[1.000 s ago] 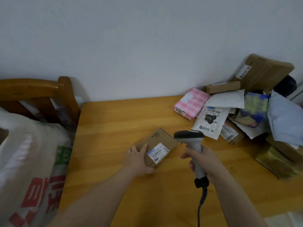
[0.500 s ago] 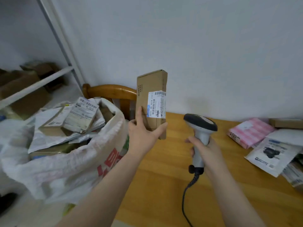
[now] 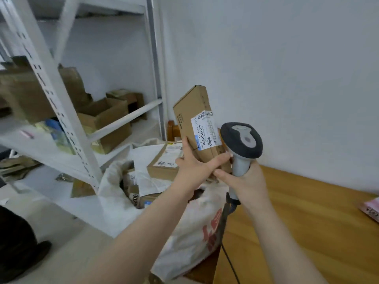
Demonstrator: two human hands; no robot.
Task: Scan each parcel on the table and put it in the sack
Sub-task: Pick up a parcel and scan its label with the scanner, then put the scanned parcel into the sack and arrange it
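The box (image 3: 198,121) stands nearly upright in the air, its long axis running up from the grip and leaning slightly left at the top, its label (image 3: 206,131) facing the camera. The left hand (image 3: 193,166) grips its lower end, fingers up the left edge and thumb curled across the bottom right. Just right of that grip, the right hand (image 3: 244,182) is wrapped around the handle of the scanner (image 3: 242,144), touching the left thumb. Below both, the sack (image 3: 194,230) gapes open, holding other parcels (image 3: 162,168), beside the table (image 3: 307,222).
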